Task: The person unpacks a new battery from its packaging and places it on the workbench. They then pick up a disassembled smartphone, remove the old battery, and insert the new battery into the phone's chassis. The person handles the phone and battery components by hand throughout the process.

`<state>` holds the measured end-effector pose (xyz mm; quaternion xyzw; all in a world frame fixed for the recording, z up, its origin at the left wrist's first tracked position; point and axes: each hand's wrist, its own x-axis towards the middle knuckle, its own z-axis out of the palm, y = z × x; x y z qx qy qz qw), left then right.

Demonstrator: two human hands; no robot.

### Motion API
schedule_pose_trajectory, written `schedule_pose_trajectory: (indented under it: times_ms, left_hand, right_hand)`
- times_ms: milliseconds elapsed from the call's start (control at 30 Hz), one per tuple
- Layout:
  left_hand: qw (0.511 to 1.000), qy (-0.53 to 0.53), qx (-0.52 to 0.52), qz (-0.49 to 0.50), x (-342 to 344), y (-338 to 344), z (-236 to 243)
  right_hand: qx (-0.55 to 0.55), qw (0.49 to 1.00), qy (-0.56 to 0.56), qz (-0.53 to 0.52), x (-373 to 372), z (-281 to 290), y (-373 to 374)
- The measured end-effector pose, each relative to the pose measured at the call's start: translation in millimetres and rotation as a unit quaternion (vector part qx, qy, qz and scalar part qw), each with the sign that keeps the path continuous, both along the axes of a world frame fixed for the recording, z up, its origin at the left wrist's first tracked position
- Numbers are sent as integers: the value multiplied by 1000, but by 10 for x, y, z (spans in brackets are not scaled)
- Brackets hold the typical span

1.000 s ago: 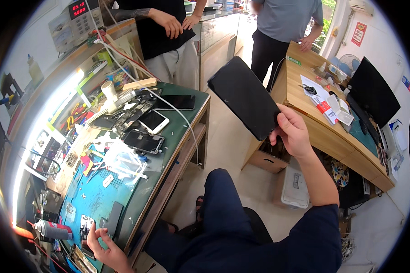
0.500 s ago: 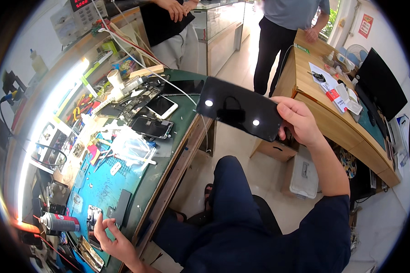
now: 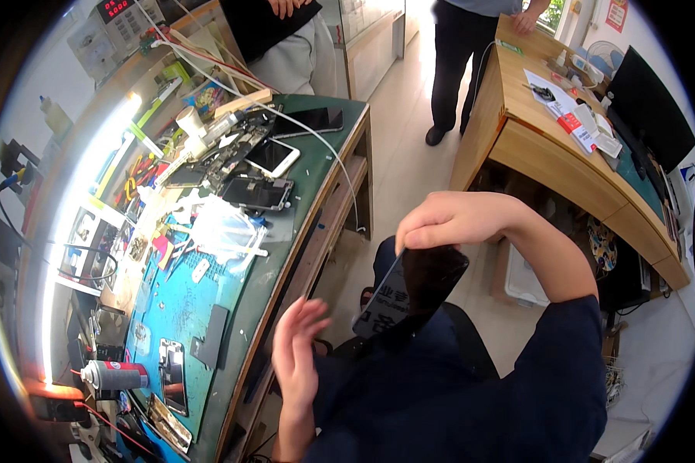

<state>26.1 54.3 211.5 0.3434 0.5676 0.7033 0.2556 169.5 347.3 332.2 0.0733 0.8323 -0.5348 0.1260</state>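
Observation:
My right hand point(image 3: 465, 217) grips a black smartphone point(image 3: 418, 292) by its upper end, over my lap. The phone is tilted, and its glossy glass mirrors some lettering. To its left my left hand point(image 3: 296, 351) is raised beside the bench edge, empty, with the fingers stretched and slightly blurred. On the blue work mat point(image 3: 179, 312), left of that hand, lie a dark flat rectangular piece point(image 3: 210, 337) and an opened phone point(image 3: 174, 376). A spray can point(image 3: 116, 375) with a red and grey body lies on its side at the mat's left edge.
Phone parts, a white-framed phone point(image 3: 272, 157) and tools crowd the back of the green bench point(image 3: 316, 181). A bright lamp point(image 3: 69, 231) runs along its left. A white cable point(image 3: 340, 158) hangs over the edge. Two people stand beyond; a wooden desk point(image 3: 548, 147) is on the right.
My right hand has brought the phone down and toward me, turning it from face-on to a steep tilt. My left hand has moved right, from above the mat to beside the bench edge.

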Motion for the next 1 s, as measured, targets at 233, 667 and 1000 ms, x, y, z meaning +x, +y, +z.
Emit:
schedule_pose_trajectory:
  times_ms: [233, 667, 1000]
  left_hand:
    - [782, -498, -44, -373, 102, 425, -382]
    - [674, -642, 74, -357, 151, 368, -346]
    - [674, -679, 67, -282, 83, 395, -518]
  right_hand:
    - [-21, 991, -38, 129, -434, -294, -256]
    - [-119, 991, 55, 26, -596, -731, -158]
    - [-140, 985, 70, -74, -502, -769, -143]
